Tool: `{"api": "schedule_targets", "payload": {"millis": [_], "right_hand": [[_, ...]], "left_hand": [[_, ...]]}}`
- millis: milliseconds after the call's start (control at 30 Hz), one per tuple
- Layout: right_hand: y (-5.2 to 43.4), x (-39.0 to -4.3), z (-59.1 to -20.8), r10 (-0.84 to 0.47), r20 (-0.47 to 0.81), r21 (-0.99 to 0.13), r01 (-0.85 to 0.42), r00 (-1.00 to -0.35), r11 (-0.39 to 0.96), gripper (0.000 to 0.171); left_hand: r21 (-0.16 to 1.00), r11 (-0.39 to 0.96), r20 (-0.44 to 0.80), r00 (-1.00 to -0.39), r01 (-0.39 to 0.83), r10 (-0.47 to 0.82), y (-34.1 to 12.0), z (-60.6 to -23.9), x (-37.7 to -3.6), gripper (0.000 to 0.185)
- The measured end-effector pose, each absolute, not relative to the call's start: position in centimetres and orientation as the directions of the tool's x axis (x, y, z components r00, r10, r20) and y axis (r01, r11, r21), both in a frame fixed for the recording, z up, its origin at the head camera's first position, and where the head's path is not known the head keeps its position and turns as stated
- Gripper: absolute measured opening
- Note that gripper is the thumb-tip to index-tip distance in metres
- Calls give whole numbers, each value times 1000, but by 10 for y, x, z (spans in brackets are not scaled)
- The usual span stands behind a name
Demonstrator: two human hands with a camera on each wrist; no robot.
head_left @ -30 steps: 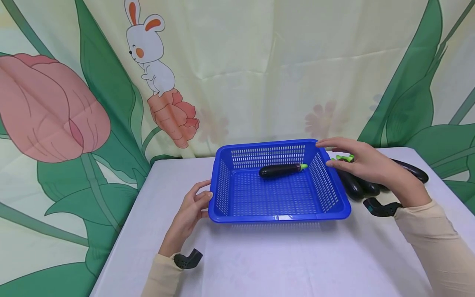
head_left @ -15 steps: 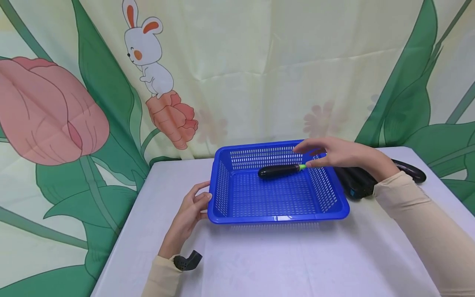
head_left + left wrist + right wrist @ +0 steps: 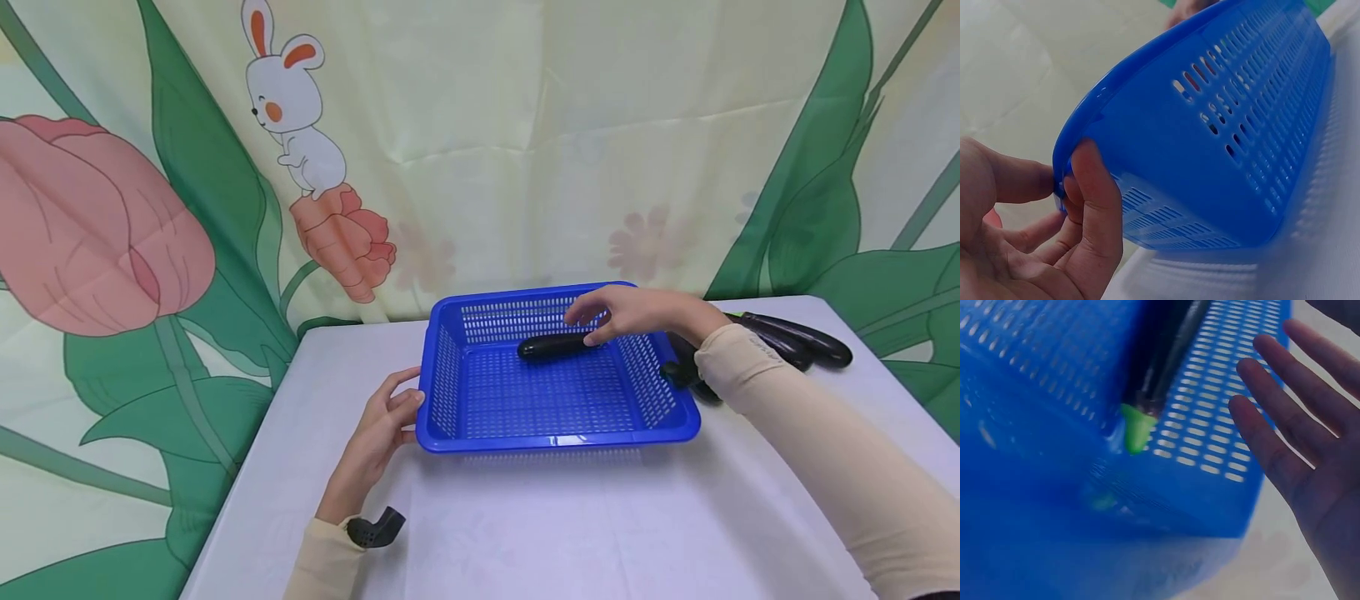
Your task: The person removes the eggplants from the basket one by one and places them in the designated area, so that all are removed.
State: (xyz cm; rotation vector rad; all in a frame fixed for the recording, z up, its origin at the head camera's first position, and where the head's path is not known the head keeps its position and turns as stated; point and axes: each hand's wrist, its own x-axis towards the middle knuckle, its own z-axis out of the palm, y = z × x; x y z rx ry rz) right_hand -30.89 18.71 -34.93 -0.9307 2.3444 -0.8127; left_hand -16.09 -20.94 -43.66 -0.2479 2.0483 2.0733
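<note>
Covering the desk, a plain white tablecloth (image 3: 540, 533). Sitting on it, a big blue plastic basket with slotted walls (image 3: 558, 433). Lying inside, near the far wall, a long dark purple eggplant with a green stem (image 3: 551, 347), flat on the basket floor, long way running left to right, green stem end pointing right, round end pointing left. Piled on the cloth just right of the basket, more dark eggplants (image 3: 795, 340). Reaching over the basket, the right hand (image 3: 637, 312), fingers straight and loose, gripping nothing, fingertips down by the stem end; cannot tell if touching. Pinching the basket's left rim, the left hand (image 3: 378, 429), thumb on top, fingers curled under the edge.
</note>
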Motion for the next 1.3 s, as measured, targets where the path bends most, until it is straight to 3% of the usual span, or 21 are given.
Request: {"api": "schedule_targets", "payload": {"millis": [433,900,1300], "right_hand": [[164,-324,-371,-681,-280,-541,-474,-677,694,48],[164,-329,-388,-704,-254,-486,-542,-663,686,50],[163,-328,-395,-686,-274,-489,-517,-674,703,52]], "left_hand": [[964,12,-267,-964,-266,14,-210,-436,-160,51],[963,-8,-270,-962,-270,35,-209,-438,-161,52],[965,-9,-263,-964,-264,37,-209,-437,-161,52]]}}
